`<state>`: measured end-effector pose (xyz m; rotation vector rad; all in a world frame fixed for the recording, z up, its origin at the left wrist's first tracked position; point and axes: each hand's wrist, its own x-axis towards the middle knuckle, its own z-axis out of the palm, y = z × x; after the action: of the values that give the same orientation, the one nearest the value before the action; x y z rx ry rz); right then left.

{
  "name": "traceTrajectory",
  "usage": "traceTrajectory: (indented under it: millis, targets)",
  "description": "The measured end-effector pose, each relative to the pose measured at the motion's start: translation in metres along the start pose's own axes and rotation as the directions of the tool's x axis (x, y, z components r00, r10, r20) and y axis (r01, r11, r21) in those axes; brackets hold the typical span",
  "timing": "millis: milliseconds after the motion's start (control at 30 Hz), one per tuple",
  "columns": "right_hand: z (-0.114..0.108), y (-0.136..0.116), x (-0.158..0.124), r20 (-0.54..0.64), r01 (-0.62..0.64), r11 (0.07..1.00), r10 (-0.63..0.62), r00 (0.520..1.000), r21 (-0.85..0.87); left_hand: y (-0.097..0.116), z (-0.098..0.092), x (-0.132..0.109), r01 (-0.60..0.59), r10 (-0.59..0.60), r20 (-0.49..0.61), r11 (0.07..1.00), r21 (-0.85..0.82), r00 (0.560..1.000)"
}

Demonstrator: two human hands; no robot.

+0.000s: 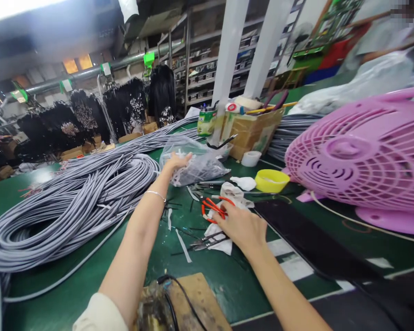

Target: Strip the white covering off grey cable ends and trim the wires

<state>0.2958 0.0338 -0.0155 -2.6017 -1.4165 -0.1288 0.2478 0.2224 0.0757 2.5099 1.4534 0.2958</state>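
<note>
My left hand (176, 162) reaches forward to a clear plastic bag (196, 161) holding small dark parts, and its fingers close on the bag's near edge. A thin bracelet sits on that wrist. My right hand (239, 225) rests on the green table over red-handled scissors (212, 208) lying on white cloth scraps (224, 241); its fingers curl at the handles, and the grip is partly hidden. Metal tweezers (209, 240) lie just left of this hand.
A large coil of grey cable (65, 207) fills the left. A pink fan (362, 151) stands at right beside a yellow tape roll (272, 180), a white tape roll (251, 158) and a cardboard box (253, 131). A wooden block (196, 299) with black wire sits near me.
</note>
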Motion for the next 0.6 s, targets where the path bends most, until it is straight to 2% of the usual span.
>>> traceTrajectory:
  millis: [67, 133, 233, 267, 300, 333, 400, 500, 600]
  targets:
    - [0.001, 0.000, -0.001, 0.006, 0.000, 1.000, 0.000, 1.000, -0.005, 0.002, 0.006, -0.008, -0.012, 0.012, 0.000, 1.000, -0.001, 1.000]
    - [0.001, 0.000, -0.001, 0.015, -0.001, 1.000, 0.001, 1.000, -0.005, -0.004, 0.008, -0.027, -0.035, 0.036, -0.043, 0.999, 0.012, 0.998]
    - [-0.001, 0.000, -0.002, 0.022, 0.007, 1.000, -0.007, 1.000, 0.000, -0.030, 0.009, -0.071, -0.120, 0.135, -0.151, 0.987, 0.106, 0.979]
    - [-0.001, -0.001, -0.002, 0.023, 0.008, 1.000, -0.008, 1.000, 0.003, -0.042, 0.010, -0.087, -0.155, 0.175, -0.113, 0.974, 0.166, 0.978]
    - [-0.002, -0.001, -0.002, 0.022, 0.011, 1.000, -0.011, 1.000, 0.006, -0.056, 0.012, -0.103, -0.179, 0.183, 0.000, 0.959, 0.220, 0.983]
    - [-0.003, -0.001, -0.003, 0.019, 0.012, 1.000, -0.012, 1.000, 0.009, -0.069, 0.016, -0.117, -0.175, 0.144, 0.131, 0.945, 0.276, 0.981]
    - [-0.003, -0.001, -0.003, 0.017, 0.016, 1.000, -0.017, 1.000, 0.016, -0.093, 0.024, -0.138, -0.139, 0.085, 0.180, 0.939, 0.313, 0.980]
    - [-0.002, -0.001, -0.003, 0.018, 0.019, 1.000, -0.020, 1.000, 0.023, -0.111, 0.038, -0.143, -0.140, 0.089, 0.176, 0.941, 0.307, 0.980]
    - [-0.002, -0.001, -0.003, 0.017, 0.018, 0.999, -0.019, 1.000, 0.027, -0.106, 0.046, -0.121, -0.151, 0.110, 0.159, 0.948, 0.279, 0.981]
